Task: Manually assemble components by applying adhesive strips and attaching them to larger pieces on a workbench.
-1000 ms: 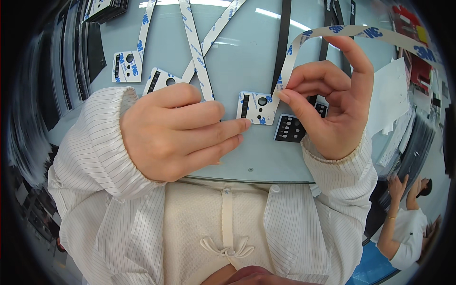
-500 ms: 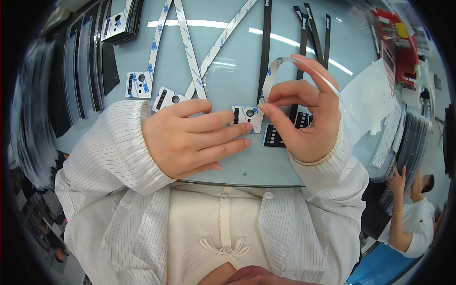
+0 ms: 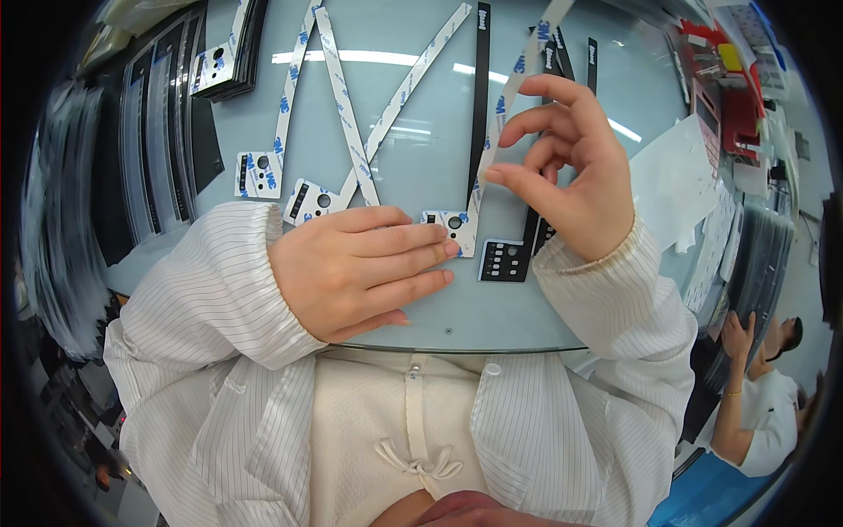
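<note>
My left hand [image 3: 360,272] lies flat with its fingers stretched out, the fingertips on the square end of a flat L-shaped sticker panel [image 3: 468,230] with white, blue-printed backing. From that end a long narrow tail [image 3: 516,77] runs up and to the right. Beside the tail is my right hand [image 3: 566,158], raised, fingers curled and apart from the thumb. Its thumb tip meets the tail's edge; I see no pinch on it. Two similar white-backed panels, one square-ended [image 3: 257,176] and one tilted [image 3: 313,202], lie left of it.
Black face-up panels [image 3: 504,262] lie under and near my right wrist. A stack of panels [image 3: 230,61] stands far left, beside clear-sleeved sheets [image 3: 158,132]. White paper [image 3: 667,167] and piled plastic sleeves [image 3: 755,255] are at right. A co-worker [image 3: 760,404] sits at the lower right.
The panel's tail was bent over in an arch by my right hand; now it extends straighter up and right. My right thumb and fingers have spread apart. My left hand stays on the panel.
</note>
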